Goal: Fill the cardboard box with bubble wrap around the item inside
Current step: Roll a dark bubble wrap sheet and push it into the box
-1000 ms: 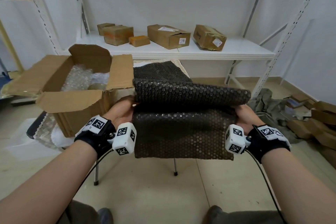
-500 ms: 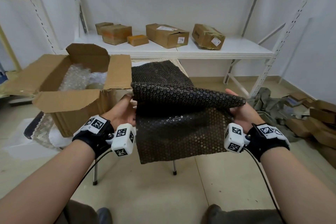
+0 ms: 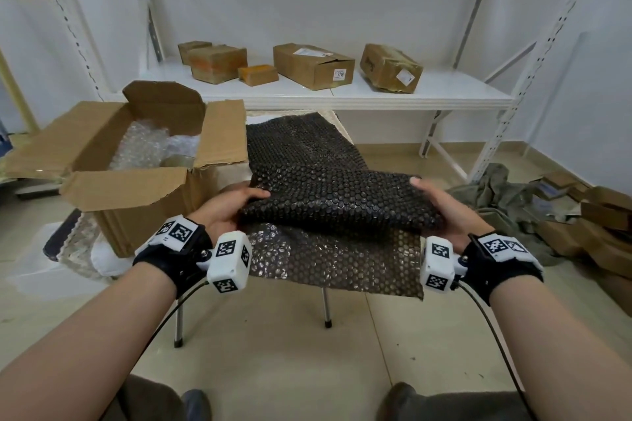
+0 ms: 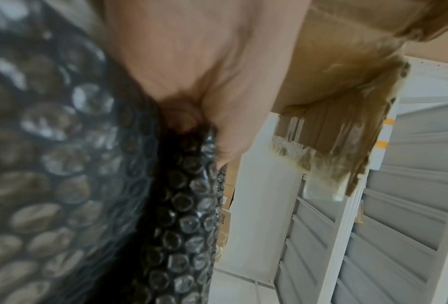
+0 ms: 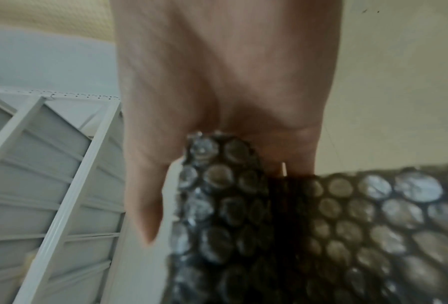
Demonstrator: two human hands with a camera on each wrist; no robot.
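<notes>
Cardboard box [image 3: 136, 178] sits at the left of the head view with its flaps spread, clear bubble wrap [image 3: 147, 143] already inside and something pale and rounded [image 3: 178, 160], likely the item, showing near its right wall. Just right of it, the left hand [image 3: 225, 208] pinches the left edge of the dark bubble wrap sheet [image 3: 335, 195], thumb on top and fingers beneath. That sheet fills the frame's centre, doubled over itself: its fold runs left to right between the hands, so the long axis of the held roll lies across the picture, while a free tail hangs toward the lower edge and the far end lies up toward the shelf [image 3: 342, 96]. At centre right, the right hand [image 3: 444, 212] grips the opposite edge the same way.

Risk, as I judge it: the sheet is limp and wider than the box mouth, so the hanging tail could catch on the near flap, or the loose fold could spring apart if either pinch slackens. Pressing it in bunched may leave gaps beside the item.
</notes>
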